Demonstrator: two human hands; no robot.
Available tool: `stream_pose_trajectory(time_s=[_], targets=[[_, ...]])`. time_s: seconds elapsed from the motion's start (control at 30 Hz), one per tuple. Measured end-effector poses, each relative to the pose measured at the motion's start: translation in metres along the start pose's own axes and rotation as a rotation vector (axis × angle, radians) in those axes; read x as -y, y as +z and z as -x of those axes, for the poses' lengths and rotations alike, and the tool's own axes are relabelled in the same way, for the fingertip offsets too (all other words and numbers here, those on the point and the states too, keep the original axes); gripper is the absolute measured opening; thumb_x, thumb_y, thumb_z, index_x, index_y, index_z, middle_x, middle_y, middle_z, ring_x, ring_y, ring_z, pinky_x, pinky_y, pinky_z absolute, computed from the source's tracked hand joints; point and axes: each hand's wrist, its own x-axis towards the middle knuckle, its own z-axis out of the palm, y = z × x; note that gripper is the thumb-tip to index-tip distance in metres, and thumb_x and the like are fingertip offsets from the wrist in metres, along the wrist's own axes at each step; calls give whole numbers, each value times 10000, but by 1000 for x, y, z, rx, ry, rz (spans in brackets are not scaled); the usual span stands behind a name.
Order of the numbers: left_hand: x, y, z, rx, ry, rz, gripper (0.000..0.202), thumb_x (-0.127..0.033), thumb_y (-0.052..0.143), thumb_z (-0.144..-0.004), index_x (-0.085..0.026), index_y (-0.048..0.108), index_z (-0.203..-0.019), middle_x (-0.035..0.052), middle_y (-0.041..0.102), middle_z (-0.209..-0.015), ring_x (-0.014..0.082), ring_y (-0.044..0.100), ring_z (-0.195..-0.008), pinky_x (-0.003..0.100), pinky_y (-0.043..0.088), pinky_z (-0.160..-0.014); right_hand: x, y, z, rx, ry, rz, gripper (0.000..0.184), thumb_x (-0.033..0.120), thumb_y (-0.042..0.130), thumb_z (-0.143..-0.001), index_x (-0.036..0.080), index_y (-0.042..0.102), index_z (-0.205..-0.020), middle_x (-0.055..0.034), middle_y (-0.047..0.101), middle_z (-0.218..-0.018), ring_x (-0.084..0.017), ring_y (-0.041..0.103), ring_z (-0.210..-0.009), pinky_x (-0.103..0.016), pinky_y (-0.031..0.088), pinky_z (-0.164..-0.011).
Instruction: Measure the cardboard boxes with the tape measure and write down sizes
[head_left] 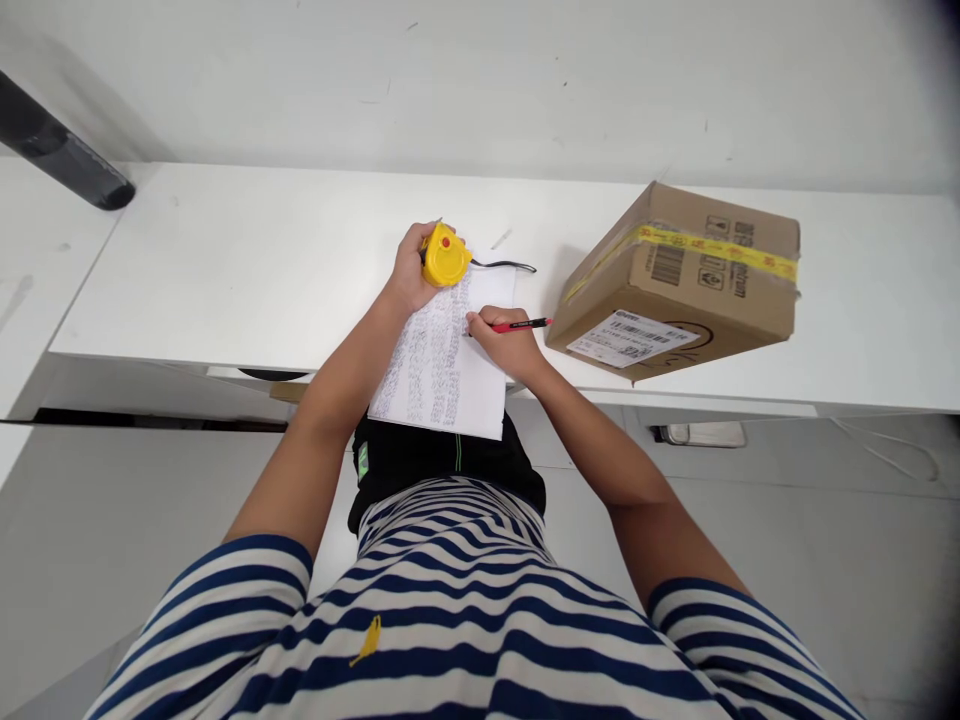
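A yellow tape measure [445, 256] with a red button is gripped in my left hand [412, 268], over the top of a sheet of paper [480, 400]. Its black wrist strap [506, 265] trails to the right. Columns of handwriting cover much of the sheet, whose lower edge hangs over the table's front. My right hand [508, 345] holds a red and black pen [521, 325], with the fingers closed near its writing end, at the right side of the writing. Whether the tip touches the paper is hidden.
Right of my hands, a taped cardboard box [675, 285] with a white label stands on the white table [225, 260]. A dark cylindrical post [67, 145] is at the far left. A white wall rises behind the table.
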Motion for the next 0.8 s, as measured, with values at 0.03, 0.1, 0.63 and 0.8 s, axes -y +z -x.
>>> stream_pose_trajectory(time_s=[0.03, 0.1, 0.63, 0.8], targets=[[0, 0, 0, 3, -4, 2, 346, -507, 558, -1029, -198, 687, -945, 63, 704, -914, 269, 783, -1083, 393, 643, -915, 0, 0, 0, 7, -5, 1, 570, 510, 643, -959, 250, 336, -556, 26, 427, -565, -139, 425, -618, -327, 314, -615], [0, -2, -2, 22, -6, 5, 335, -495, 571, -1027, -194, 686, -934, 66, 697, -926, 272, 780, -1085, 404, 638, -920, -1, 0, 1, 22, -12, -1, 552, 497, 645, -958, 248, 357, -558, 25, 447, -573, -140, 436, -620, -326, 325, -621], [0, 1, -3, 91, -18, 20, 392, -489, 558, -1071, -188, 660, -842, 63, 696, -896, 247, 780, -1087, 399, 623, -982, -2, -2, 0, 41, 4, -16, 554, 526, 644, -968, 249, 404, -552, 3, 533, -604, -169, 523, -666, -334, 392, -656], [0, 1, -2, 63, -9, 9, 393, -528, 590, -1053, -188, 687, -882, 65, 729, -942, 252, 766, -1195, 394, 607, -1056, -1, -2, 0, 13, 10, -4, 545, 525, 633, -967, 248, 409, -555, 6, 516, -590, -165, 508, -663, -335, 393, -659]])
